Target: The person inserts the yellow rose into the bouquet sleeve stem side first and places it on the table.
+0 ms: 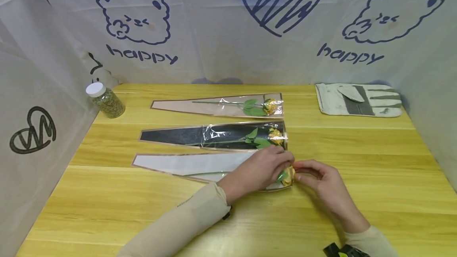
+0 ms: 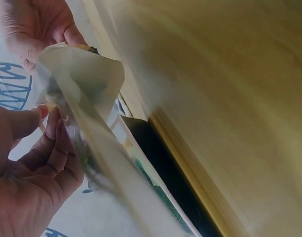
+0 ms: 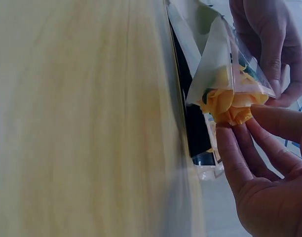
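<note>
A yellow rose [image 1: 289,176] lies in a white flower sleeve [image 1: 189,163], its head at the wide end. My left hand [image 1: 262,167] pinches the sleeve's edge near the opening; the left wrist view shows its thumb and fingertips together on the film. From the right, my right hand [image 1: 323,183] holds the bloom between thumb and fingers. In the right wrist view the rose's petals [image 3: 235,106] stick out past the sleeve's mouth. The left hand hides part of the stem and leaves in the head view.
Behind lie a black sleeve [image 1: 171,136] and a pale sleeve [image 1: 178,105], each with a yellow rose. A white-capped jar [image 1: 110,103] stands at the back left, and a pair of work gloves [image 1: 332,100] at the back right. White cloth walls [image 1: 214,43] border the wooden table [image 1: 357,142].
</note>
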### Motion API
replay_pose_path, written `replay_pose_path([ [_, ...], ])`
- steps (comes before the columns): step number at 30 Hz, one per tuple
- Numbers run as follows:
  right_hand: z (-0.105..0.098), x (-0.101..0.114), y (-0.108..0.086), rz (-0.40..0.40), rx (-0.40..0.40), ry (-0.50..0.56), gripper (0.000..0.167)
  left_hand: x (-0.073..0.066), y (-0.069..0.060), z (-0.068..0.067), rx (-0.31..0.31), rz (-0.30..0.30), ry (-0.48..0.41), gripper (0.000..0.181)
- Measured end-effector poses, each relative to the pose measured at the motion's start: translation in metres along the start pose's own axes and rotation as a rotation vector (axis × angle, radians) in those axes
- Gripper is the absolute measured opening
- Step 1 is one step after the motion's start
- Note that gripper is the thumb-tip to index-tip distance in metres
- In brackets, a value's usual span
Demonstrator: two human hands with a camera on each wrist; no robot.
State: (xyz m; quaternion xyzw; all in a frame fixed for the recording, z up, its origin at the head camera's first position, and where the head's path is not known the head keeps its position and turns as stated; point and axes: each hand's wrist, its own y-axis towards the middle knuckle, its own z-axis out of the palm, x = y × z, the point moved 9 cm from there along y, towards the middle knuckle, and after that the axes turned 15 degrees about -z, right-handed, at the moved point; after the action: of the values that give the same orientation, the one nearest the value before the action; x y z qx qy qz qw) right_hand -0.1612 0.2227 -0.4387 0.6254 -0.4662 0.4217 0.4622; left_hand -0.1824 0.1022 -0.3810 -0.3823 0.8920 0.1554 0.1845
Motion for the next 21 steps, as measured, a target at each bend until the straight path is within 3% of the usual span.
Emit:
replay_pose_path([
  [9, 0.0007, -0.002, -0.0013, 0.032, 0.02, -0.007, 0.034, 0.0042, 0.0005, -0.0016, 0.024, -0.038, 0.04, 0.013],
  [21, 0.0002, -0.0001, -0.0018, 0.018, 0.023, -0.051, 0.024, 0.0024, 0.0019, 0.0025, 0.033, -0.026, 0.038, 0.013],
])
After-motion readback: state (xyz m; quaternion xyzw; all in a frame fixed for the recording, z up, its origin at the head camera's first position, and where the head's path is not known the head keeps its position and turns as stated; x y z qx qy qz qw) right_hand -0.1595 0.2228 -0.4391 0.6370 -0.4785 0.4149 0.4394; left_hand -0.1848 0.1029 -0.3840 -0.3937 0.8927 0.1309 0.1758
